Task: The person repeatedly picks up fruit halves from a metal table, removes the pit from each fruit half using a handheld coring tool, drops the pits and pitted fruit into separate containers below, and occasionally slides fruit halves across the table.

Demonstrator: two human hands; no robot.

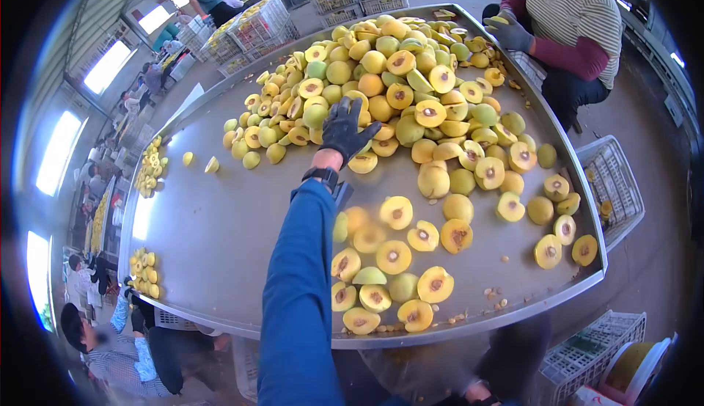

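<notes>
My left hand (pixel 347 131), in a dark glove with a watch on the wrist, reaches palm down to the front edge of a large heap of halved yellow-green fruit (pixel 389 61). Its thumb is spread to the right and its fingers rest against the fruit. Loose halves (pixel 393 257), many with the brown pit cavity showing, lie on the metal table (pixel 220 230) to the right of my blue sleeve. I cannot make out my right hand.
Small fruit groups (pixel 143 274) lie along the table's left edge. A gloved co-worker (pixel 568 46) holds a fruit piece at the back right; another person (pixel 117 347) sits at the lower left. Crates stand right (pixel 612 186), lower right (pixel 594 355) and behind (pixel 264 24).
</notes>
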